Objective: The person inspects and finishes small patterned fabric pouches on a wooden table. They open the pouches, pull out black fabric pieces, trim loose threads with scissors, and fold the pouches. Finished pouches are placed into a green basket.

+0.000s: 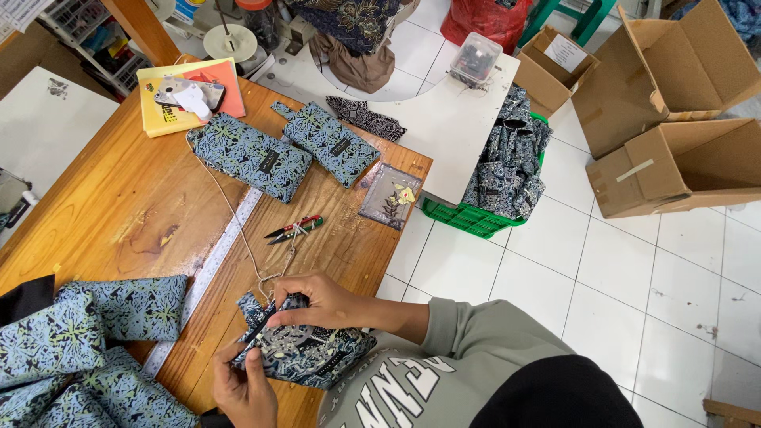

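Note:
My left hand [244,388] and my right hand [321,301] both grip a small blue-and-black patterned fabric pouch [313,357] at the near edge of the wooden table [143,206]. The right hand pinches its top edge, the left holds its lower left corner. A thin string [230,208] runs from near my right hand across the table. Small thread snips [293,229] with red and green handles lie just beyond my hands.
Two finished patterned pouches [250,154] [326,141] lie farther back, beside a yellow book [170,99] with a phone on it. More patterned fabric [71,349] is piled at left. A green basket [468,218] of fabric and cardboard boxes [674,158] stand on the tiled floor.

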